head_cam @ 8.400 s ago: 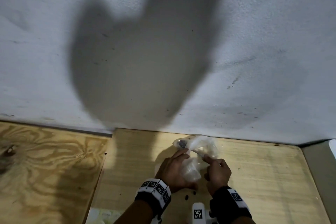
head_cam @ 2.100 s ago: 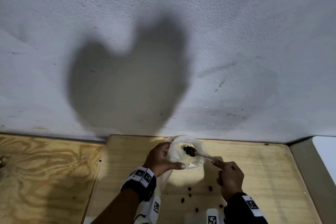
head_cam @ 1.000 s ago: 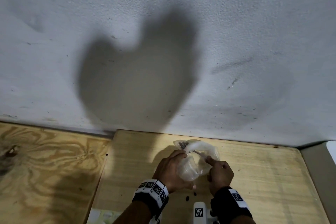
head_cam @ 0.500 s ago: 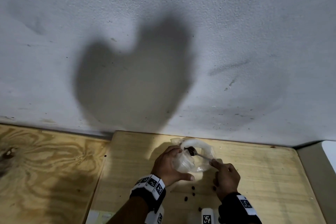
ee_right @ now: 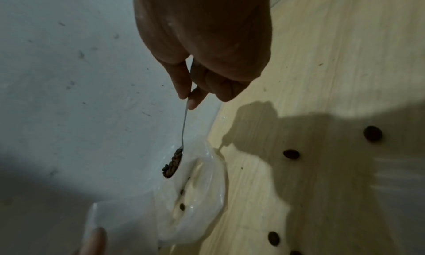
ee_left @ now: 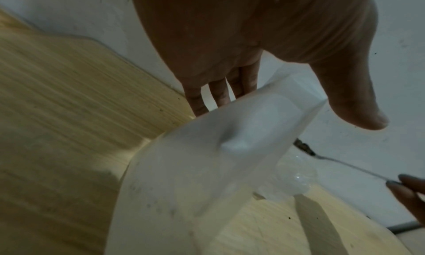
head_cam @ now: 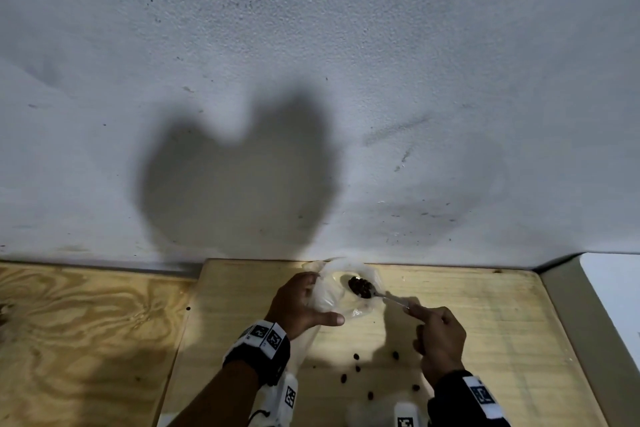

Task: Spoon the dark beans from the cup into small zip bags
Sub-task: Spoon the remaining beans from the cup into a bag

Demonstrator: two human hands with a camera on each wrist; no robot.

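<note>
My left hand (head_cam: 298,302) grips a thin clear plastic cup (head_cam: 337,295) near the wall, tipped toward me. A translucent zip bag (ee_left: 207,177) hangs from the same hand under the palm. The fingers curl over the far rim and the thumb sticks out below. My right hand (head_cam: 439,336) pinches the thin handle of a metal spoon (head_cam: 389,298). Its bowl, heaped with dark beans (ee_right: 172,163), hovers over the cup's mouth. A few beans (ee_right: 182,206) lie inside the cup (ee_right: 195,195).
Several loose beans (head_cam: 356,356) are scattered on the pale wooden board (head_cam: 502,322) between my wrists. A white wall (head_cam: 311,80) rises right behind the cup. A plywood surface (head_cam: 86,340) adjoins on the left and a grey ledge (head_cam: 571,322) on the right.
A second ago both hands were close, with the spoon dug into the cup. The right hand has since drawn back to the right, lifting the spoon out loaded with beans.
</note>
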